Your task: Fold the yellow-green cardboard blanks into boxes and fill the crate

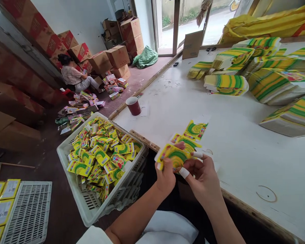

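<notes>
Between my two hands is a small yellow and green printed carton (176, 155), held over the near edge of the table. My left hand (166, 176) grips its left end, thumb on the near face. At the carton's right end, the taped thumb and forefinger of my right hand (203, 176) pinch the edge, white tape round their tips. Just beyond, flat carton blanks (195, 130) in the same print lie on the white tabletop, partly hidden by the carton. To the left of my hands stands a white plastic crate (85, 215) heaped with folded yellow cartons (99, 156).
A dark red mug (133, 105) stands at the table's left edge. Stacks of flat carton blanks (277, 84) and scissors (210, 49) lie across the white table (234, 152). Another person (75, 76) sits among cardboard boxes (118, 56). A grey crate (32, 210) is at lower left.
</notes>
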A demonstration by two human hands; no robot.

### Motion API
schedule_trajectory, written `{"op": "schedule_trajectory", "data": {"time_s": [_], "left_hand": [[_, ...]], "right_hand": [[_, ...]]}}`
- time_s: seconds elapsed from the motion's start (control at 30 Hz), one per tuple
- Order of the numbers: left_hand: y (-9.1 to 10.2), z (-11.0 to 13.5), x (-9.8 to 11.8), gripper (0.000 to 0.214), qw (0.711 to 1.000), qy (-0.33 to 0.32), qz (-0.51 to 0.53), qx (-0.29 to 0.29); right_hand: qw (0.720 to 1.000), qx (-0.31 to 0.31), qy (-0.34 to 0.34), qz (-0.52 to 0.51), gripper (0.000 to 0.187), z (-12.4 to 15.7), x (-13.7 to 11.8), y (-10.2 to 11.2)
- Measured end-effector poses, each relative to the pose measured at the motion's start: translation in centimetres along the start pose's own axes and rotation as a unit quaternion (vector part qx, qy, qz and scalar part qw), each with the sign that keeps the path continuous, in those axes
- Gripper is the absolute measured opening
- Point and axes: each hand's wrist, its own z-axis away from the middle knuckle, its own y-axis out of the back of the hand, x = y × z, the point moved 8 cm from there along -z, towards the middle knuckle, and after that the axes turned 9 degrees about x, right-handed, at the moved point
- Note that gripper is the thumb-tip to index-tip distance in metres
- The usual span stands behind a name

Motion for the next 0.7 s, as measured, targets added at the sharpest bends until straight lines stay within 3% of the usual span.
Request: {"op": "schedule_trajectory", "data": {"time_s": [0.1, 0.23, 0.4, 0.5, 0.57, 0.63, 0.7], "left_hand": [[0.0, -0.5, -0.1, 0.070, 0.986, 0.070, 0.136, 0.072], [-0.8, -0.7, 0.8, 0.064, 0.975, 0.084, 0.200, 0.056], [0.2, -1.4, 1.1, 0.062, 0.986, 0.036, 0.140, 0.081], [-0.7, -1.6, 0.7, 0.071, 0.995, 0.059, 0.076, 0.000], [-0.9, -1.7, 0.4, 0.059, 0.995, 0.075, 0.047, -0.034], [-0.2, -1.9, 0.3, 0.046, 0.996, 0.076, 0.005, -0.038], [0.6, -2.3, 0.8, 0.044, 0.997, 0.057, -0.038, -0.039]], "right_hand": [[0.994, -0.094, -0.017, -0.062, 0.064, 0.5, -0.4, -1.0], [0.981, -0.174, -0.034, -0.080, 0.077, 1.7, -0.8, -2.6], [0.994, -0.103, -0.013, -0.018, 0.058, 1.2, -0.6, -2.4], [0.999, -0.047, 0.001, -0.025, 0.039, -0.1, -0.7, -0.7], [1.000, -0.022, 0.013, -0.004, 0.028, -0.9, -0.9, 0.8], [0.998, -0.003, 0.052, 0.034, 0.015, -1.5, -1.5, 2.1], [0.987, 0.013, 0.137, 0.086, 0.005, -1.7, -3.0, 3.2]]}}
